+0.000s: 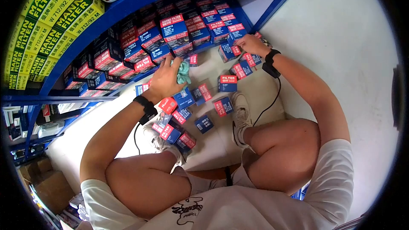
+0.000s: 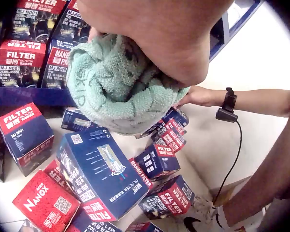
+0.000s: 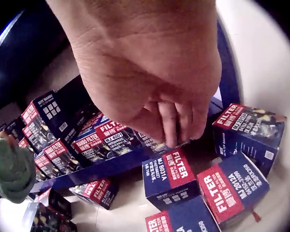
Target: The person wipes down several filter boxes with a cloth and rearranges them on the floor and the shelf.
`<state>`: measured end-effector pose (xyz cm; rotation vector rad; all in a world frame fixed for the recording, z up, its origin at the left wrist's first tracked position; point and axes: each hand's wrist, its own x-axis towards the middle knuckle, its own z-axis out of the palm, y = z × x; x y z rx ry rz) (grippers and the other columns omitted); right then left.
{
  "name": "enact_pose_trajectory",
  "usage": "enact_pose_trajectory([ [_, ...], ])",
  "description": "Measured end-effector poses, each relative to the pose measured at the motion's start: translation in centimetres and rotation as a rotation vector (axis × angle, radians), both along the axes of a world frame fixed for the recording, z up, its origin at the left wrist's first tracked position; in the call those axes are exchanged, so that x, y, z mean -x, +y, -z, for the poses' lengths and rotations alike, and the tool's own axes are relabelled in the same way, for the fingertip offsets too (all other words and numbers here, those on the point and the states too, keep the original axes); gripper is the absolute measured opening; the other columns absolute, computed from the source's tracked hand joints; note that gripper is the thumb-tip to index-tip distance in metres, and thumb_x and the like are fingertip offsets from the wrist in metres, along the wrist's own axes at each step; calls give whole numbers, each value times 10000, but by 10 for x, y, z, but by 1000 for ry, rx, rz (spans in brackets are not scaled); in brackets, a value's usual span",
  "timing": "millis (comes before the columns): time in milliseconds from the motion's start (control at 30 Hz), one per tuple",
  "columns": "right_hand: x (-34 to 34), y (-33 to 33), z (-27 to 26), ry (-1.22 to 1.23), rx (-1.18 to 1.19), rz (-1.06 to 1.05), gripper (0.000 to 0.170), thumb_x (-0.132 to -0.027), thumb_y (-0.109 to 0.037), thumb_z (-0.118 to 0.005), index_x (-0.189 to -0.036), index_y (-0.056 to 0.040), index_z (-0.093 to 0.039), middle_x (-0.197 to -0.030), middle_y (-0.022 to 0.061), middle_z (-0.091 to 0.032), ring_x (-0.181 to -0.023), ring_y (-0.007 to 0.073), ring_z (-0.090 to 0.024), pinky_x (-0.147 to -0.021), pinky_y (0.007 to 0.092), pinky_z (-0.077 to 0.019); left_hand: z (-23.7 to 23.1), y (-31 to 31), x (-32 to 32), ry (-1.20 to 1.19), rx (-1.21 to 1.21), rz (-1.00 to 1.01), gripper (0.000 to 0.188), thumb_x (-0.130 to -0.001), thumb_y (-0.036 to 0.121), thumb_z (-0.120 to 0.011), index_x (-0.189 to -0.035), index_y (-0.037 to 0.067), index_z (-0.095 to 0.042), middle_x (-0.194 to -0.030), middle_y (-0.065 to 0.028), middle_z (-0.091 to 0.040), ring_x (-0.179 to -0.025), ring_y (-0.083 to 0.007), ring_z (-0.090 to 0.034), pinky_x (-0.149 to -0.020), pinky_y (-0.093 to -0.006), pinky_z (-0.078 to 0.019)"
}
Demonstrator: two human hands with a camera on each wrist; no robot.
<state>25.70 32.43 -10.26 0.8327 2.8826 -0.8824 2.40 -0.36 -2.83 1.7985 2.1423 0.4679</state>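
My left hand (image 1: pixel 167 79) grips a crumpled pale green towel (image 2: pixel 121 92) just in front of the shelf's row of oil filter boxes. The towel hangs below the palm, over red and blue boxes on the floor. At the right end of the low shelf, my right hand (image 1: pixel 254 45) has its fingers curled at the front of an oil filter box (image 1: pixel 235 31); the palm covers most of that box in the right wrist view. Below this hand, a box marked MJ 8031A (image 3: pixel 169 179) and one marked MJ 2012A (image 3: pixel 232 188) stand on the floor.
Stacked filter boxes (image 1: pixel 174 27) fill the blue shelf (image 3: pixel 101 175). Yellow and green filter boxes (image 1: pixel 51 21) stand on the upper left. Several loose boxes lie around the person's shoes (image 1: pixel 241 117). A white wall (image 1: pixel 341 38) rises at right, and a cable (image 1: pixel 272 102) hangs from the right wrist.
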Motion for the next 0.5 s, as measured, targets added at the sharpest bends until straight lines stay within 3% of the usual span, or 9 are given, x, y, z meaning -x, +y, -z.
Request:
enact_pose_trajectory([
  [133, 10, -19, -39, -139, -7, -30, 307, -846, -42, -543, -1097, -10, -717, -1131, 187, -705, -1052, 350, -669, -910, 391, -524, 0, 2, -1, -16, -10, -14, 742, -693, 206, -808, -1313, 42, -433, -1262, -256, -472, -1161, -469, -525, -972, -495, -489],
  [267, 13, -17, -34, -128, -52, -81, 375, -843, -27, -534, -1197, -11, -656, -1222, 197, -666, -1155, 360, -617, -972, 399, -487, -2, 4, -3, -18, 31, -7, 737, -694, 207, -806, -1310, 45, -435, -1251, -250, -474, -1157, -465, -527, -967, -491, -491],
  [333, 15, -14, -25, -167, 17, 5, 467, -848, -34, -532, -1314, -18, -562, -1356, 219, -576, -1276, 363, -530, -1051, 404, -433, -2, 4, -3, -15, 4, 6, 734, -694, 209, -807, -1307, 48, -436, -1243, -242, -475, -1144, -460, -536, -952, -490, -499],
  [367, 16, -13, -21, -167, 16, 5, 467, -848, -34, -532, -1314, -18, -562, -1356, 219, -576, -1276, 363, -530, -1051, 404, -433, -2, 4, -3, -16, 4, 6, 734, -694, 209, -807, -1307, 48, -436, -1243, -242, -475, -1144, -460, -536, -952, -490, -499],
  [433, 17, -10, -11, -106, 25, -79, 624, -825, 20, -489, -1444, 24, -411, -1471, 278, -439, -1368, 388, -435, -1130, 410, -374, -2, 3, -3, -16, 29, 13, 732, -697, 211, -808, -1307, 51, -436, -1246, -238, -472, -1135, -457, -544, -940, -490, -507],
  [500, 16, -8, -9, -73, 12, -89, 610, -844, -15, -501, -1446, 14, -408, -1490, 265, -422, -1380, 372, -426, -1132, 401, -370, -1, 2, -1, -15, 18, 19, 728, -700, 212, -806, -1306, 53, -436, -1250, -239, -471, -1134, -458, -545, -934, -491, -510],
])
